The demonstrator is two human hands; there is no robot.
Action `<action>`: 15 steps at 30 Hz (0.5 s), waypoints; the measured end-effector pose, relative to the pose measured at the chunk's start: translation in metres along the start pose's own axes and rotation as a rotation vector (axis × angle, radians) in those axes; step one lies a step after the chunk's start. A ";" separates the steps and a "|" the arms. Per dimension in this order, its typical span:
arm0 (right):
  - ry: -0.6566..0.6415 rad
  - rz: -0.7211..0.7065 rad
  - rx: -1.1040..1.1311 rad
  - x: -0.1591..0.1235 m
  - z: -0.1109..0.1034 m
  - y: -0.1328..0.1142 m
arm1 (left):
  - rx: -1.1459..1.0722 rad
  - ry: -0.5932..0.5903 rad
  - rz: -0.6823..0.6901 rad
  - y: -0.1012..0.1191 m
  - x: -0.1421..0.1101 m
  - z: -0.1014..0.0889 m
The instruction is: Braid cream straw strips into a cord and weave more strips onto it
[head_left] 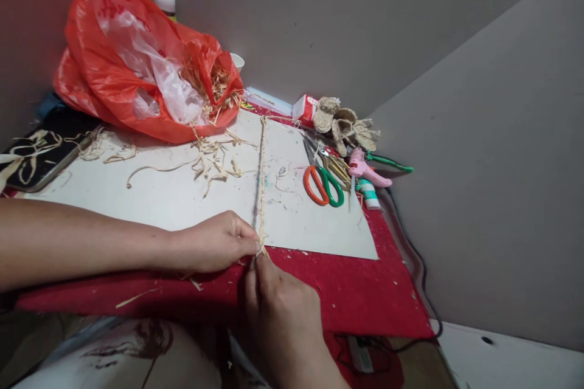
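A thin braid of pale straw-like fibre (262,182) runs from the far side of a white board (219,200) toward me. My left hand (223,242) is closed, pinching the near end of the braid between thumb and forefinger. Just below it, my right hand (280,295) is also closed, its fingers at the loose strands of the same end. The fingertips of both hands nearly touch. How the strands lie inside my right hand is hidden.
A red plastic bag (104,85) with fibre spilling out stands at the back left, beside a phone (50,152). To the right lie orange-and-green scissors (323,185), a pink glue gun (367,170) and woven pieces (344,121). Red cloth (356,292) covers the table.
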State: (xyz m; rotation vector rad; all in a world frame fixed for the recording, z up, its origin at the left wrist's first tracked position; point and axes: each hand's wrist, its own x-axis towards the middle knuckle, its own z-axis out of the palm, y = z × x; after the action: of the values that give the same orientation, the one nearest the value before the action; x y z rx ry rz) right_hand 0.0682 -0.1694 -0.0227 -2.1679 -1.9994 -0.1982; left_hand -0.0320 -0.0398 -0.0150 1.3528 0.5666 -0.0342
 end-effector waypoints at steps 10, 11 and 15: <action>-0.149 -0.059 -0.014 -0.010 0.009 -0.009 | -0.081 -0.052 0.019 0.002 -0.001 0.000; -0.150 -0.067 0.032 -0.012 0.008 -0.008 | -0.066 -0.055 0.023 0.004 -0.001 0.000; -0.310 -0.114 0.290 -0.025 -0.004 -0.001 | -0.022 -0.093 0.059 0.011 -0.004 -0.002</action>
State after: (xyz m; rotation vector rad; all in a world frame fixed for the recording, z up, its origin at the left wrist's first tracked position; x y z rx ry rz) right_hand 0.0654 -0.1944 -0.0247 -1.9989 -2.1501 0.4138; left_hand -0.0324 -0.0369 -0.0032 1.3390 0.4477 -0.0430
